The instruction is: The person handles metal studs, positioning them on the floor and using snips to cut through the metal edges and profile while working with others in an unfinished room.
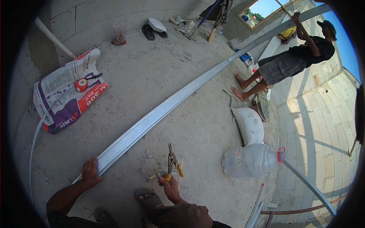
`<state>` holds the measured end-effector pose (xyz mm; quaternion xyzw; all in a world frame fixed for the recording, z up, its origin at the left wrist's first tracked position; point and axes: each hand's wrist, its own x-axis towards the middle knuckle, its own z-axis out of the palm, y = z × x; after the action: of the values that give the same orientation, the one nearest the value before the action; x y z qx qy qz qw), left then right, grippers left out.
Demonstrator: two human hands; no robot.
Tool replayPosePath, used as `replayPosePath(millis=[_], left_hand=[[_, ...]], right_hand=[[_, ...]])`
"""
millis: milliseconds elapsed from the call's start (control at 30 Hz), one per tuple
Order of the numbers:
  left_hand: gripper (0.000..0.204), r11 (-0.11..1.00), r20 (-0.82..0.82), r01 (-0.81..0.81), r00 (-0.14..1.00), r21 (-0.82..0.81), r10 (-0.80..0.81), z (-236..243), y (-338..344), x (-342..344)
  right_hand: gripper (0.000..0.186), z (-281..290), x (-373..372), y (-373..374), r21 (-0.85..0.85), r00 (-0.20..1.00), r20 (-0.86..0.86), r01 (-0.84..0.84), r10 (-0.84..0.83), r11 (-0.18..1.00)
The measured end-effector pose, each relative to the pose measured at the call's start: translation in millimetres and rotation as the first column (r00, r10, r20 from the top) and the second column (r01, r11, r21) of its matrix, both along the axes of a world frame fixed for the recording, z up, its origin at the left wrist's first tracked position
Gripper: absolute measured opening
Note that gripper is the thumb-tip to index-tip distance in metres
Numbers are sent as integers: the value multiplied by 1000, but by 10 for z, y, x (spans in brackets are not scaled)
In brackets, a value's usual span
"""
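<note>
A long silvery metal channel (152,114) slants across the view from lower left to upper right. My left hand (90,171) grips its near end, fingers over the edge. In my right hand (172,189) is a pair of tin snips (171,161) with yellow handles. I hold them by one handle; the other handle swings apart, and the jaws point away from me, clear of the channel. A co-worker (292,60) stands barefoot at the upper right, arms raised beside the channel's far part.
At the left lies a printed bag (64,91) with a red tape measure (81,85) on it. To the right are a big clear plastic bottle (251,161) and a white sack (249,125). Slippers (149,32) lie near the far block wall. Metal bars (255,212) are at lower right.
</note>
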<state>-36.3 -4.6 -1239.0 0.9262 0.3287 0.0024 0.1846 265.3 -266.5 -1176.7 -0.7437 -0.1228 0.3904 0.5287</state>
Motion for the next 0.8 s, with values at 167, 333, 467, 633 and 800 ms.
replayPosePath(millis=[167, 333, 467, 633, 800], left_hand=[[105, 993, 93, 78, 992, 86, -86, 28, 92, 1290], [98, 986, 61, 114, 991, 119, -122, 141, 221, 2752], [95, 991, 121, 9, 992, 132, -25, 33, 265, 3340], [102, 997, 237, 15, 971, 71, -31, 29, 315, 3232], [120, 994, 115, 90, 990, -65, -83, 231, 198, 2003]], right_hand=[[30, 18, 108, -174, -73, 999, 19, 43, -42, 996], [32, 126, 195, -236, -109, 994, 72, 94, -86, 990], [32, 113, 216, -266, -163, 993, 70, 110, -100, 981], [32, 40, 215, -248, -151, 991, 38, 133, -129, 980], [31, -1, 251, -258, -136, 990, 46, 135, -129, 982]])
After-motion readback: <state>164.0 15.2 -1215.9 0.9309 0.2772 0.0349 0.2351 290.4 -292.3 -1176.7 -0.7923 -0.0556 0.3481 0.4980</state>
